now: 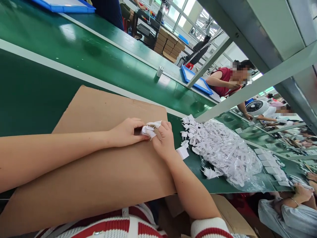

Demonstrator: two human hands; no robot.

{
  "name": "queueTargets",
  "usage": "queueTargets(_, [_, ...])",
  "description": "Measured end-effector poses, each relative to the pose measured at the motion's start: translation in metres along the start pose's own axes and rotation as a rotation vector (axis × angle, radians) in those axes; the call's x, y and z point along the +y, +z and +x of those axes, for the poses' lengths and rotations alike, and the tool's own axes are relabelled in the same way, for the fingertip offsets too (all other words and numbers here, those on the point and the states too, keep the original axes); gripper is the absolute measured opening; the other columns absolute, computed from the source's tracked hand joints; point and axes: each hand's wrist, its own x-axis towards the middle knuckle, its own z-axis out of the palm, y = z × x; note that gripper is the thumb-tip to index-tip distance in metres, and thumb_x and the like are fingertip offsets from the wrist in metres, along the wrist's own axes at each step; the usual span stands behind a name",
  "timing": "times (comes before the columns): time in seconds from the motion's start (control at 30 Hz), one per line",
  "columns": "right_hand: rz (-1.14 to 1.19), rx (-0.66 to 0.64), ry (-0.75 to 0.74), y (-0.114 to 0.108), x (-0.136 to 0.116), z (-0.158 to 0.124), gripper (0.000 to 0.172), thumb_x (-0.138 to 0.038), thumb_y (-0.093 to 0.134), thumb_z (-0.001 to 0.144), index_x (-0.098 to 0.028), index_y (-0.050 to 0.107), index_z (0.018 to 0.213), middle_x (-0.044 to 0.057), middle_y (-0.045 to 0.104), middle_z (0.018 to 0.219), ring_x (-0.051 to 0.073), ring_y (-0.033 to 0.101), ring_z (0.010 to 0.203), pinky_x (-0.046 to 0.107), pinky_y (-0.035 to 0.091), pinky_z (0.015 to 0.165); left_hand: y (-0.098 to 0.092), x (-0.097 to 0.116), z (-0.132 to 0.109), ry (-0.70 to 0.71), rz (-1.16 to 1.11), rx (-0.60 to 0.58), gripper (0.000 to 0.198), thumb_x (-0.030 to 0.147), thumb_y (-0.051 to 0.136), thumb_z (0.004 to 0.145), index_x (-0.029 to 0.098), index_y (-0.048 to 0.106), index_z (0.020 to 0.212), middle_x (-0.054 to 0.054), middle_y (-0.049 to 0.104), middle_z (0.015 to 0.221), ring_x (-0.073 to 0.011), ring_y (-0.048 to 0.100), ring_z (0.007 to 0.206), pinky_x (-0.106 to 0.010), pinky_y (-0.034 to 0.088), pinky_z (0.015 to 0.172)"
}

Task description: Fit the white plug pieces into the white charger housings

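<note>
Pinches a small white plastic item (149, 131) between left hand (125, 133) and right hand (164, 141), close together above a flat brown cardboard sheet (116, 175).

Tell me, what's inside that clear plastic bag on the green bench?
Through the clear plastic bag you can see a heap of small white plug pieces. The upper ones cover whatever lies deeper, and the green bench directly beneath.

Table (27, 82): glossy green, pale strips (49, 61)
Windows (174, 15): bright, at the back
Overhead frame (269, 76): pale metal, upper right
Chair (201, 48): black, near brown cartons (164, 41)
</note>
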Motion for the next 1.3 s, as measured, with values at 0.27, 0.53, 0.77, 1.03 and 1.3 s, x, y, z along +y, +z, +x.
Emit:
queueTargets(0.27, [-0.092,-0.096,0.069,-0.004,-0.002,0.008,0.015,-0.013,0.06,0.076,-0.024,0.069,0.08,0.002,0.053,0.079,0.021,0.052,0.083,0.038,0.044,0.084,0.001,-0.003,0.0,0.016,-0.007,0.01,0.035,0.056,0.068,0.085,0.021,0.069,0.083,-0.003,0.068,0.086,-0.0203,0.06,0.081,-0.031,0.045,0.073])
queueTargets(0.53, [-0.169,-0.046,0.108,-0.001,-0.005,0.006,0.014,-0.01,0.062,0.07,-0.023,0.057,0.068,0.001,0.052,0.078,0.021,0.052,0.085,0.042,0.038,0.094,0.007,-0.009,0.0,-0.014,0.001,0.027,0.037,0.057,0.068,0.085,0.02,0.073,0.089,-0.004,0.07,0.089,-0.0219,0.063,0.084,-0.033,0.048,0.078])
queueTargets(0.77, [0.051,0.034,0.192,0.011,-0.001,0.003,0.022,-0.015,0.062,0.076,-0.026,0.074,0.091,0.002,0.062,0.084,0.024,0.059,0.09,0.043,0.043,0.094,0.004,-0.002,-0.007,0.031,0.05,0.045,0.034,0.049,0.072,0.084,0.02,0.071,0.102,-0.005,0.071,0.097,-0.0231,0.064,0.091,-0.033,0.049,0.081])
queueTargets(1.03, [0.356,0.214,0.375,0.019,0.014,-0.008,0.058,-0.048,0.065,0.089,-0.024,0.058,0.14,0.011,0.063,0.132,0.029,0.054,0.125,0.048,0.042,0.11,-0.024,-0.011,0.032,-0.222,0.048,0.1,0.041,0.046,0.073,0.076,0.022,0.072,0.109,-0.004,0.075,0.104,-0.0246,0.069,0.092,-0.032,0.054,0.081])
queueTargets(1.3, [0.311,0.185,0.409,0.033,0.019,-0.006,0.047,-0.046,0.059,0.091,-0.024,0.062,0.132,0.013,0.063,0.134,0.032,0.052,0.132,0.052,0.039,0.114,-0.099,-0.075,0.118,-0.521,0.339,0.508,0.034,0.036,0.067,0.082,0.021,0.066,0.112,-0.011,0.072,0.118,-0.034,0.064,0.113,-0.044,0.045,0.099])
